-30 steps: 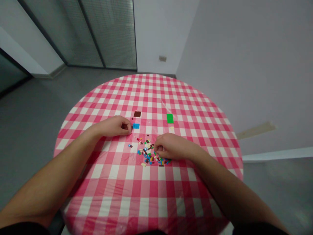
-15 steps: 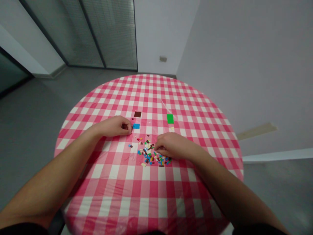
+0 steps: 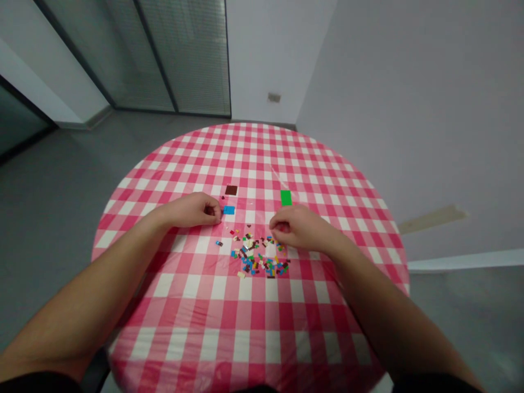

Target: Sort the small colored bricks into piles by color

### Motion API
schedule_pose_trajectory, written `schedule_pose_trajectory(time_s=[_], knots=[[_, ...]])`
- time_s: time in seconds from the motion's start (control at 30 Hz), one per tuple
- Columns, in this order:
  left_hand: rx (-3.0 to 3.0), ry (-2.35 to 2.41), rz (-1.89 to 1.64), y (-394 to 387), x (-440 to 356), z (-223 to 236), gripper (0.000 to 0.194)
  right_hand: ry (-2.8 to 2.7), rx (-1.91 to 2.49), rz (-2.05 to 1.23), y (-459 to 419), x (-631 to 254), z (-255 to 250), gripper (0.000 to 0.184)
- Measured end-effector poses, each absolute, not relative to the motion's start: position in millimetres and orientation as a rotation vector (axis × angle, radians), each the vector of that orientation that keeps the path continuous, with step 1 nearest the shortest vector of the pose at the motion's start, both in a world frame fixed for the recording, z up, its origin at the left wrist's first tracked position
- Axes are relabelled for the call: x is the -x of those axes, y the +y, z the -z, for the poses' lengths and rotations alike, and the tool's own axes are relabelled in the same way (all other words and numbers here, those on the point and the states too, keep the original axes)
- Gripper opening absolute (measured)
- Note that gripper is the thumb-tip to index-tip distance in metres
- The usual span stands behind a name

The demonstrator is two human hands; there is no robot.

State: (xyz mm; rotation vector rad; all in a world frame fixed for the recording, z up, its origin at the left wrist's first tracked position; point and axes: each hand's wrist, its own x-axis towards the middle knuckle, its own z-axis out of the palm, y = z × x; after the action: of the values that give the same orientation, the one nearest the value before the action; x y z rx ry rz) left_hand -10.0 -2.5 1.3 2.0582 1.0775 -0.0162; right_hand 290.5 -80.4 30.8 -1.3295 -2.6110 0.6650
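My left hand (image 3: 199,209) rests at the left edge of a small blue plate (image 3: 229,210), its fingers curled and the fingertips pinched together. Whether something is between those fingertips is too small to make out. Over the right upper edge of a loose pile of tiny building bricks (image 3: 250,265) is my right hand (image 3: 301,226), thumb and fingers closed in a pinch. What it holds, if anything, is hidden. A small blue and dark brick piece (image 3: 219,243) lies apart at the left of the pile.
A dark brown plate (image 3: 231,190) lies beyond the blue one, and a green plate (image 3: 285,197) lies just beyond my right hand. All of it sits on a round table with a red and white checked cloth (image 3: 245,316). Walls stand behind and to the right.
My right hand has moved right and a little away from me, from the middle of the pile toward the green plate, uncovering bricks. My left hand has stayed in place.
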Motion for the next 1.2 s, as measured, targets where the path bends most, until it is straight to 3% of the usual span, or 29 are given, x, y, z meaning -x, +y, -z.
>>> schedule_pose_trajectory(time_s=[0.3,1.2], knots=[[-2.075,1.076,0.024,-2.8,8.3,-4.4,0.014,-2.309,1.798,-0.596,-57.1,-335.3,-28.8,0.012],[-2.089,1.064,0.019,-0.9,12.0,0.5,0.013,-2.365,1.822,-0.727,-51.4,-346.6,-19.4,0.013]])
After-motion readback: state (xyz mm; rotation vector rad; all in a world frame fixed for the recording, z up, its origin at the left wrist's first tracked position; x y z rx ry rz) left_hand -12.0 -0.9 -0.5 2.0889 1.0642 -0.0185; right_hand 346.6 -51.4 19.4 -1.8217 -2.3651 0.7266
